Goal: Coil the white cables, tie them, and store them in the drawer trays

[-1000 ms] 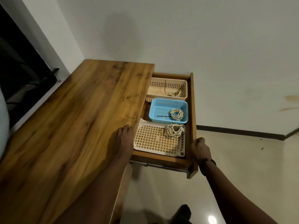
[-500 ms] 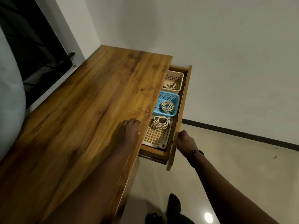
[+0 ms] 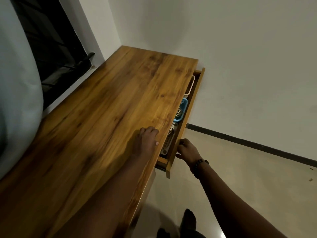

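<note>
Head view: drawer [image 3: 186,117] nearly shut under the wooden top [image 3: 106,121], only a narrow slot open. Right hand [image 3: 187,150] at the drawer front's near end, fingers curled round its top edge. Left hand [image 3: 146,140] resting flat on the top, fingers loosely bent, holding nothing. Coiled white cables [image 3: 178,112] glimpsed in the blue tray [image 3: 183,104]; cream tray [image 3: 192,85] beyond, white tray [image 3: 169,143] nearer. Probably light and springy if untied; best lifted by the whole bundle, not a loose end.
</note>
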